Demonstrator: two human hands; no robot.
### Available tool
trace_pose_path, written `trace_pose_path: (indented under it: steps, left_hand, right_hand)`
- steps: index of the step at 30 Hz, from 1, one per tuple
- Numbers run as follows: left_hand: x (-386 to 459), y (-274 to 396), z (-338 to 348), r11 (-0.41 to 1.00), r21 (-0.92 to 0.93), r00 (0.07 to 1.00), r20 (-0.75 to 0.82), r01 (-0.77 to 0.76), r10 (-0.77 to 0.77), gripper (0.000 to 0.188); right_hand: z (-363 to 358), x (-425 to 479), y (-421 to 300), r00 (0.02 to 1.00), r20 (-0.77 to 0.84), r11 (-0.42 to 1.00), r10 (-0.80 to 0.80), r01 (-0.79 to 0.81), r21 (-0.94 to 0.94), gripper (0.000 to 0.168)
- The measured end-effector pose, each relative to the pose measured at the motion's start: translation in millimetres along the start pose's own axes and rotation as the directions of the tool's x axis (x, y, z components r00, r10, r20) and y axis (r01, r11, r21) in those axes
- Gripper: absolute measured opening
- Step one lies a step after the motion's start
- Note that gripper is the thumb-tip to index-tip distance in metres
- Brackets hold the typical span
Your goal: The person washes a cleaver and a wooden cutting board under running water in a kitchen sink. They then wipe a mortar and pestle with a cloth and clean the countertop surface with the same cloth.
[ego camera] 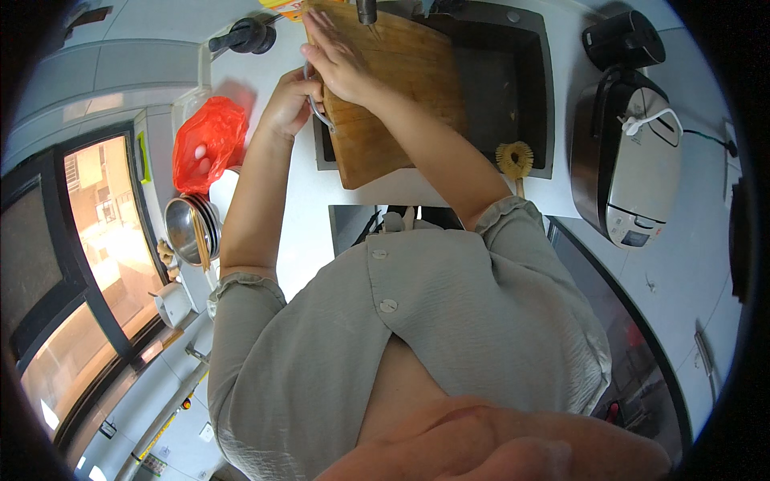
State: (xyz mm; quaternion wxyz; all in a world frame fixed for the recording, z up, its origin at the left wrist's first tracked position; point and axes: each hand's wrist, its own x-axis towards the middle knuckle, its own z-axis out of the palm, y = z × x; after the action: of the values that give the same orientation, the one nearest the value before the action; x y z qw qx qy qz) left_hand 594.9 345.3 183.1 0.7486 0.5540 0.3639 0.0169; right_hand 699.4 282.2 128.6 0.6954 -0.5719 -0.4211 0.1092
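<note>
A wooden cutting board (409, 78) lies tilted over the left part of a dark sink (490, 78). My left hand (289, 102) grips the curved metal handle (313, 102) on the board's left edge. Flat against the board near that same edge rests my right hand (337, 63), its fingers pointing away from me and its thumb apart. The dark tap (366, 11) hangs over the board, with what looks like a thin stream of water below it. Much of the sink's left side is hidden under the board.
A round scrubbing brush (514, 159) lies at the sink's near rim. On the right stand a rice cooker (637, 162) and a black appliance (624, 39). To the left are a red plastic bag (207, 144) with eggs, stacked metal bowls (180, 225) with chopsticks, and a black mortar (249, 36).
</note>
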Motion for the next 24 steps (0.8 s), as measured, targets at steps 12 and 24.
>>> trace_pose_path:
  steps: [12, 24]
  left_hand:
    - [-11, 2, -8, 0.999, -0.025, 0.999, 0.043, -0.029, 0.030, 0.034]
    - [1, 6, -14, 1.000, -0.009, 0.998, 0.063, -0.013, 0.014, 0.035]
  right_hand:
    - [-79, -59, 126, 0.887, -0.107, 0.839, 0.449, -0.460, -0.292, 0.065]
    - [-54, -23, 44, 0.604, 0.097, 0.051, 0.791, -0.223, 0.973, 0.045]
